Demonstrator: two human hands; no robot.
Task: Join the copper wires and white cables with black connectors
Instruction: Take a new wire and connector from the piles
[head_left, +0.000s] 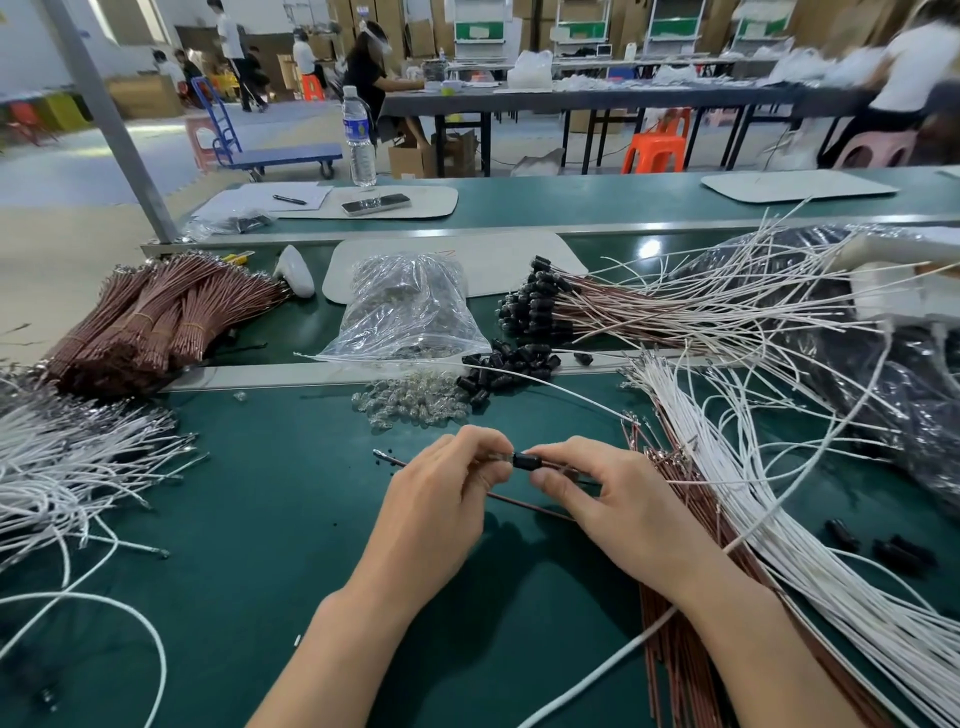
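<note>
while both hands pinch one black connector

as the left hand (436, 499) and right hand (613, 504) meet over the green table (260, 519), the black connector (525, 461) sits between their fingertips, just above the mat. the left thumb and forefinger are closed on its left end, the right thumb and forefinger on its right end; the other fingers curl loosely beneath. a copper wire (524, 505) slants below the connector, passing under the left fingers, its metal tip poking out past the left hand's knuckles. whether that hand also grips it cannot be told.

bare mat lies left of the hands and toward the near edge. close on the right, a fan of white cables (779, 519) overlies a sheaf of copper wires (670, 649) and almost touches the right wrist. ahead, near the hands, lie small glass bulbs (410, 402) and a heap of loose connectors (511, 364) against a metal rail (291, 375). beyond the rail stand a clear plastic bag (410, 306), tied bundles of copper wire (156, 322) and a pile of joined wires (571, 306). more white cables (67, 462) crowd the left edge.
</note>
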